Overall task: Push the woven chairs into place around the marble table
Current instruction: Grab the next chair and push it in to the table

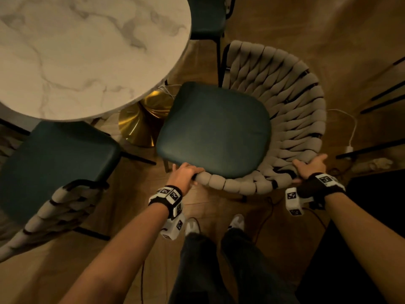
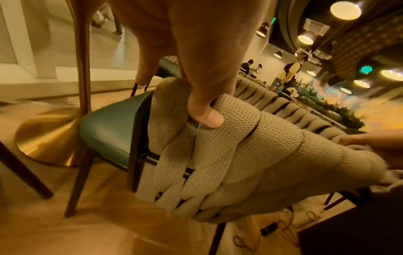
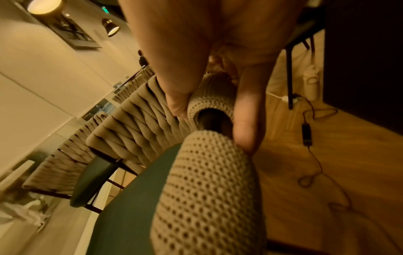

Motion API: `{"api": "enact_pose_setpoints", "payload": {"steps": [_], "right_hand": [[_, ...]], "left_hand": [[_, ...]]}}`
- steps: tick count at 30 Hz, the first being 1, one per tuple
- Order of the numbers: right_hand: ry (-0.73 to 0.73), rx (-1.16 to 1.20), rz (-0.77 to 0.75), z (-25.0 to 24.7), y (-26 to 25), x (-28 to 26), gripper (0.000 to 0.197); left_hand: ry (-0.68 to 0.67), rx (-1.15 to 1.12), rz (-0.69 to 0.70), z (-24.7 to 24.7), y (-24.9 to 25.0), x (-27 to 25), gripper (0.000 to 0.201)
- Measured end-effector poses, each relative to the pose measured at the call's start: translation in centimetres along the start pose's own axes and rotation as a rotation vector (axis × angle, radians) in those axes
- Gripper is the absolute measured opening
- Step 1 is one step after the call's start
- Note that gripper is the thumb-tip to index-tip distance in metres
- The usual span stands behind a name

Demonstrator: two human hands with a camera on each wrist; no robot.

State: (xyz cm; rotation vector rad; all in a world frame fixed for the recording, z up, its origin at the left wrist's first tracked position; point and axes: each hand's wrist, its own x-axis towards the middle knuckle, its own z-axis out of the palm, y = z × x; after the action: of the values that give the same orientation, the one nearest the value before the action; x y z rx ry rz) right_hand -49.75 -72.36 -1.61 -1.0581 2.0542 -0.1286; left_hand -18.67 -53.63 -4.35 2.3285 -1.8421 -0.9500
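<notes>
Left hand (image 1: 183,174) curled over end of woven chair (image 1: 285,106) back rim; right hand (image 1: 310,166) clasps rim further round. Chair beside marble table (image 1: 76,51), seat just off table edge. Second woven chair (image 1: 54,163) left, partly tucked under.

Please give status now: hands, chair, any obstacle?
Left hand and right hand both grip woven chair backrest. Seat not yet under marble table. Gold table base close ahead.

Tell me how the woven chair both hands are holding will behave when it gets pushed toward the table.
The woven chair probably slides as one stiff piece, given its dark metal frame. The padded knit rim likely yields under the left hand and right hand, softening each grip. Pushed from the top on thin legs, it may tip or catch on the wooden floor.
</notes>
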Motion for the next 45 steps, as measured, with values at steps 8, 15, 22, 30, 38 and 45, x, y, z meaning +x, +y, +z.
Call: {"api": "enact_pose_setpoints", "payload": {"steps": [8,15,22,30,38,45], "right_hand": [[-0.052,0.214,0.111,6.7,0.5,-6.7,0.074],[-0.043,0.305,0.106,10.8,0.6,-10.9,0.063],[-0.046,0.346,0.100,12.1,0.6,-12.5,0.051],[-0.085,0.378,0.056,11.4,1.1,-11.9,0.048],[-0.243,0.354,-0.036,9.2,3.1,-10.7,0.049],[-0.207,-0.151,-0.277,1.8,7.0,-8.2,0.030]], "left_hand": [[-0.100,0.086,-0.004,-5.1,-7.7,-0.8,0.049],[-0.040,0.078,-0.040,-6.4,-12.1,-1.5,0.047],[-0.076,0.094,-0.085,-6.7,-14.1,-1.6,0.041],[-0.096,0.112,-0.056,-6.8,-12.4,-1.5,0.043],[-0.055,0.207,-0.075,-4.9,-3.8,-1.9,0.035],[-0.012,-0.006,0.092,-2.8,7.8,0.2,0.033]]}}
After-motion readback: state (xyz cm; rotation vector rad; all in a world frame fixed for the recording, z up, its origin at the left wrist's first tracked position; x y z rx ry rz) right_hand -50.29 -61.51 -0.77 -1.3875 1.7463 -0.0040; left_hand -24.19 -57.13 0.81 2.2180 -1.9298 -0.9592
